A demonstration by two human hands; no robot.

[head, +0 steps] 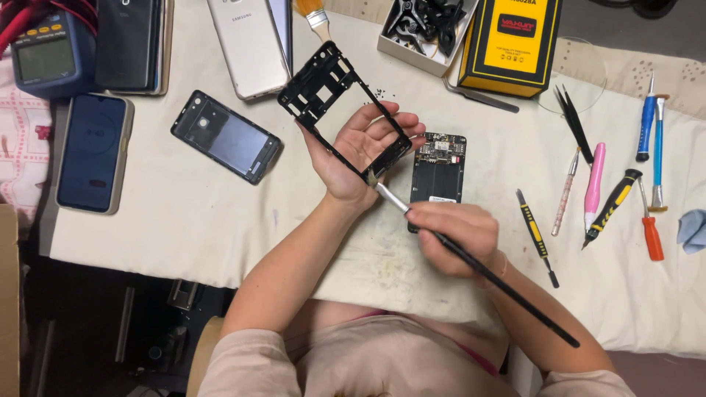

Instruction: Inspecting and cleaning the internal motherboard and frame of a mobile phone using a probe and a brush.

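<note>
My left hand (358, 151) holds a black plastic phone frame (321, 87) tilted up above the white cloth. My right hand (456, 231) grips a long thin black-handled brush (500, 285) whose metal collar and bristle tip touch the frame's lower edge near my left palm. Just right of that hand, an opened phone body (438, 170) with a bare circuit board lies flat on the cloth.
A black phone back (226, 137), a blue phone (92, 151), a white phone (248, 45) and a meter (50, 53) lie to the left. At the right lie screwdrivers (652, 228), tweezers (575, 121) and a pink tool (594, 184). A yellow box (511, 44) and a parts tray (423, 29) stand behind.
</note>
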